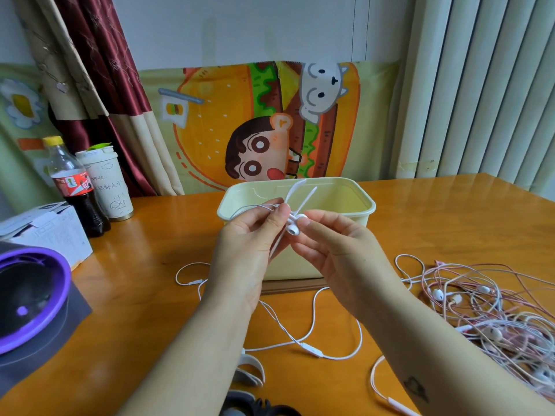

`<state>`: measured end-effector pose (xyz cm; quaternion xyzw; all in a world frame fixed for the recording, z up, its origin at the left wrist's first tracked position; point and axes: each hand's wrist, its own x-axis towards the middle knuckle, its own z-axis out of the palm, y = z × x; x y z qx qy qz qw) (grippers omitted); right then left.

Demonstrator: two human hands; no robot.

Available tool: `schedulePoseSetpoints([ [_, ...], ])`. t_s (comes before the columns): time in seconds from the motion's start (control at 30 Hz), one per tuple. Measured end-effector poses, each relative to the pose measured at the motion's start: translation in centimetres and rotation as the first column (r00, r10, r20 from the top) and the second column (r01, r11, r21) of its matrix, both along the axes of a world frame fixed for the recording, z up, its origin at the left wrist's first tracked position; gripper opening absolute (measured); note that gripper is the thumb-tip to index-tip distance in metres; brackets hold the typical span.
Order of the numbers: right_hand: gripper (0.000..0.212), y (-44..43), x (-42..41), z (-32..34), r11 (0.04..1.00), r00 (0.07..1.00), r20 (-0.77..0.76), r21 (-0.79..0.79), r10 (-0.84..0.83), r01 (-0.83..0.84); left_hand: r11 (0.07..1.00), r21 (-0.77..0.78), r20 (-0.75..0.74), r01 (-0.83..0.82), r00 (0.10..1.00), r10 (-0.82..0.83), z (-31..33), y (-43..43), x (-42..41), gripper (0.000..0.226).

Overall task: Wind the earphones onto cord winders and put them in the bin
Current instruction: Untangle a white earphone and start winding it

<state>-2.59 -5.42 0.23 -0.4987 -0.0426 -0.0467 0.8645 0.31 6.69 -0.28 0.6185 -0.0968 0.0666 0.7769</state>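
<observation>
A pale yellow bin point(354, 202) stands open at the table's middle. In front of it, my left hand point(249, 244) pinches a white cord winder point(295, 193) whose prongs stick up above my fingers. My right hand point(333, 247) holds the white earbuds point(293, 229) against the winder. The white earphone cord point(312, 319) trails down from my hands and loops over the table, with its remote point(312, 351) lying near the front. A tangled heap of white and pink earphones point(492, 313) lies at the right.
More cord winders, white point(250, 370) and dark point(258, 406), lie at the front edge. At the left stand a cola bottle point(75, 187), a white cup point(108, 184), a white box point(48, 229) and a purple-rimmed device point(30, 295).
</observation>
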Motion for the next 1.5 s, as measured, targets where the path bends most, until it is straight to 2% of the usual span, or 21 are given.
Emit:
schedulePoseSetpoints([
  [0.1, 0.014, -0.2, -0.1, 0.0, 0.998, 0.999, 0.024, -0.056, -0.021, 0.023, 0.997, 0.059, 0.030, -0.042, 0.999, 0.040, 0.0, 0.1, 0.0, 0.051],
  [0.2, 0.036, 0.1, -0.3, 0.2, 0.990, 0.996, 0.067, -0.126, -0.051, 0.059, 0.997, 0.040, 0.044, -0.065, 0.997, 0.063, 0.1, 0.0, -0.1, 0.049],
  [0.27, 0.042, 0.2, -0.4, 0.3, 0.989, 0.997, 0.075, -0.144, -0.029, 0.040, 0.996, 0.025, 0.050, -0.083, 0.995, 0.082, 0.2, 0.0, -0.2, 0.046],
  [0.47, 0.028, -0.1, -0.3, 0.6, 0.971, 0.989, 0.147, -0.230, -0.023, 0.057, 0.995, 0.010, 0.014, -0.101, 0.995, 0.101, 0.0, -0.1, -0.2, 0.038],
  [0.63, 0.025, -0.2, -0.5, 0.7, 0.858, 0.957, 0.258, -0.454, -0.133, 0.242, 0.996, -0.030, -0.017, -0.083, 0.996, 0.083, 0.0, -0.4, -0.3, 0.046],
  [0.83, 0.025, 0.1, -0.6, 0.5, 0.800, 0.931, 0.316, -0.501, -0.185, 0.329, 0.997, -0.040, -0.018, -0.068, 0.998, 0.067, 0.0, -0.5, -0.4, 0.040],
  [0.9, 0.024, 0.0, -0.6, 0.6, 0.834, 0.942, 0.289, -0.469, -0.168, 0.292, 0.996, -0.035, -0.003, -0.079, 0.997, 0.079, 0.1, -0.4, -0.4, 0.042],
  [1.0, 0.022, -0.1, -0.6, 0.7, 0.942, 0.977, 0.182, -0.293, -0.111, 0.162, 0.997, -0.003, 0.022, -0.078, 0.997, 0.078, 0.1, -0.4, -0.5, 0.046],
  [1.17, 0.032, 0.0, -0.5, 0.6, 0.995, 0.997, 0.073, -0.101, 0.009, -0.002, 0.998, -0.048, 0.021, -0.048, 0.999, 0.049, 0.1, -0.8, -0.8, 0.040],
  [1.5, 0.034, -0.3, -0.3, 0.5, 0.997, 0.999, 0.045, -0.070, -0.018, 0.021, 0.997, -0.069, 0.024, 0.026, 0.999, -0.025, 0.4, -0.9, -1.1, 0.036],
])
